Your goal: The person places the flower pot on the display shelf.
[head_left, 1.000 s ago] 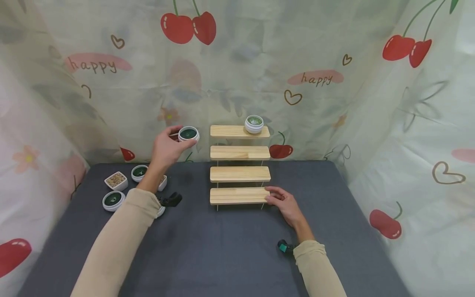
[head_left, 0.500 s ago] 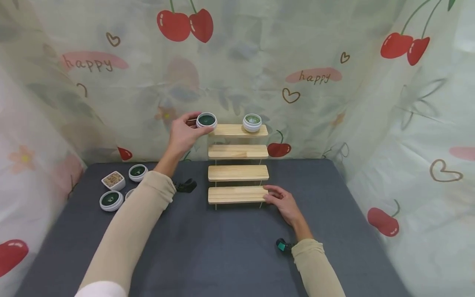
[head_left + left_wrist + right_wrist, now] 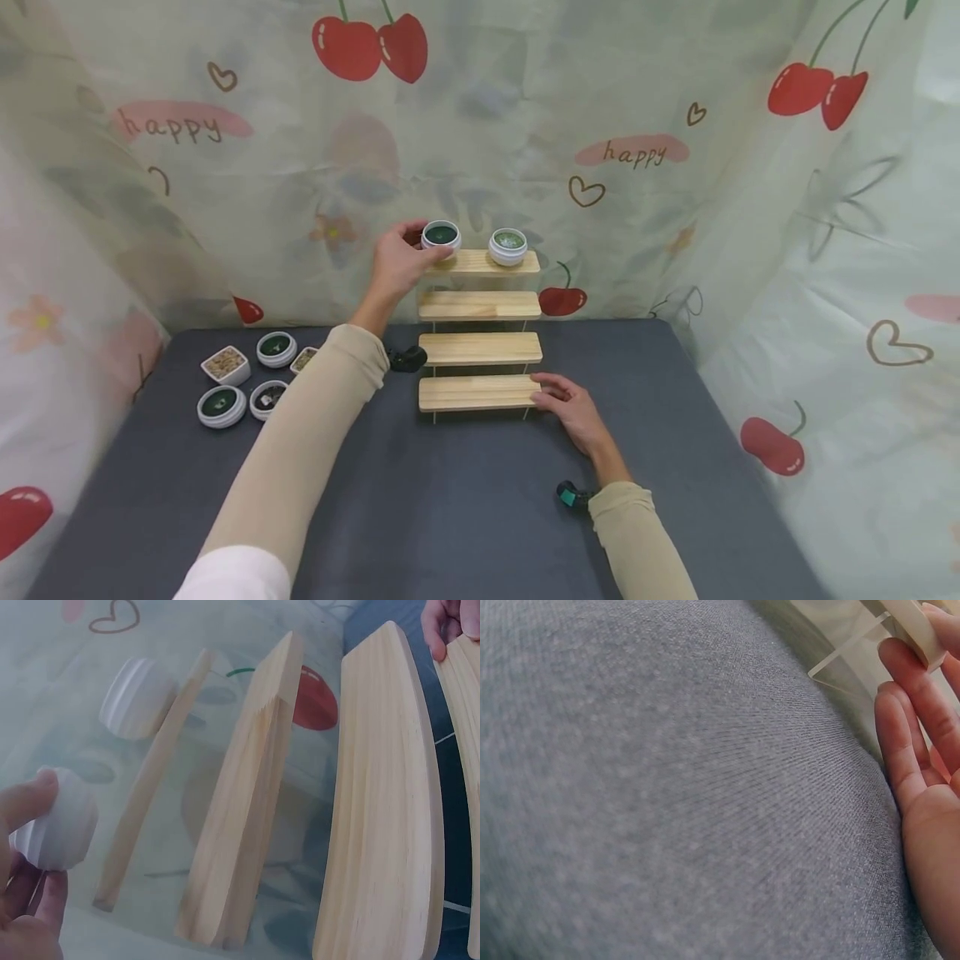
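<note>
My left hand [image 3: 397, 265] grips a small white ribbed bowl [image 3: 441, 243] with a dark green inside. Thumb and fingers stand on opposite sides of this bowl [image 3: 69, 825] in the left wrist view, and a gap shows between it and the top board [image 3: 154, 780]. It hangs over the left end of a four-tier wooden display stand [image 3: 480, 347]. A second white bowl [image 3: 507, 250], light green inside, sits upright on the top tier's right half. At the lowest tier, my right hand [image 3: 576, 417] pinches the right end of the board [image 3: 922, 634], thumb above and index finger below.
On the dark table [image 3: 465, 508], left of the stand, several small dishes are grouped: a square dish of tan bits [image 3: 226, 365], round dark-green bowls [image 3: 221, 406] and others partly behind my left sleeve [image 3: 300, 433]. A cherry-print curtain [image 3: 480, 108] hangs close behind the stand.
My left hand has carried the dark green bowl rightward and up, from beside the stand to over its top tier's left end. The right hand keeps its place on the lowest board.
</note>
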Tool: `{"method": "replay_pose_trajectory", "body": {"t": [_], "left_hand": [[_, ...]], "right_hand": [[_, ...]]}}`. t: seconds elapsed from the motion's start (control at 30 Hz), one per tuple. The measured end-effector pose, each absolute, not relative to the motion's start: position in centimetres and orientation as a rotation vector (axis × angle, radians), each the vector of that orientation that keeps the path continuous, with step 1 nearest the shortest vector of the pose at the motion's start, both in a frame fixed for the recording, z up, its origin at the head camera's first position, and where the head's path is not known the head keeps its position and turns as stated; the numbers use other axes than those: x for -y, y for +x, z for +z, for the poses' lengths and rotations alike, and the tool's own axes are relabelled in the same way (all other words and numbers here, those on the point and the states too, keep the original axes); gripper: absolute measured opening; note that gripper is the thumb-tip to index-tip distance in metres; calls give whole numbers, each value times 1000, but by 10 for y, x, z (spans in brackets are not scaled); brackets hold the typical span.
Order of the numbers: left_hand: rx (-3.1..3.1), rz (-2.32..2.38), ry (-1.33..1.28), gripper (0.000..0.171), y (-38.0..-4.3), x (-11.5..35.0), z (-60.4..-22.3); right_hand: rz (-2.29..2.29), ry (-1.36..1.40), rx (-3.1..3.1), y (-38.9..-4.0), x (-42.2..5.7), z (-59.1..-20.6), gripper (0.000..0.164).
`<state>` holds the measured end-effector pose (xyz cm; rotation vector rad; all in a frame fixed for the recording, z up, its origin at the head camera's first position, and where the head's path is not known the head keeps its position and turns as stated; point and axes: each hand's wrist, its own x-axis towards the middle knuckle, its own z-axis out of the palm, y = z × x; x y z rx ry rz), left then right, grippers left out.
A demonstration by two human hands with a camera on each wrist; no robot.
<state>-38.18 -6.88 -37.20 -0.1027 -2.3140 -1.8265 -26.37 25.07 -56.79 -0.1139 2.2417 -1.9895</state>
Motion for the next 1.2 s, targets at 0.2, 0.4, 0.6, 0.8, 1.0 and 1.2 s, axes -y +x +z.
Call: {"method": "replay_pose_trajectory", "body": {"t": [0.2, 0.4, 0.6, 0.8, 1.0, 1.2], "left_hand": [[2321, -1825, -80, 62, -385, 63, -374], [2339, -1826, -74, 62, -384, 61, -377], [2367, -1800, -133, 63, -386, 60, -378], [2374, -1807, -129, 66, -384, 63, -380], [2384, -1764, -142, 70, -375, 74, -384], [2357, -1762, -179, 69, -362, 94, -396]], "right_hand": [[-1983, -130, -2253, -265, -249, -568, 48], [-1981, -126, -2241, -264, -248, -568, 48], [-2000, -126, -2244, -264, -248, -568, 48], [-2000, -123, -2241, -265, -247, -571, 48], [-1992, -122, -2240, -265, -247, -574, 48], [-2021, -126, -2242, -262, -249, -569, 47]]}}
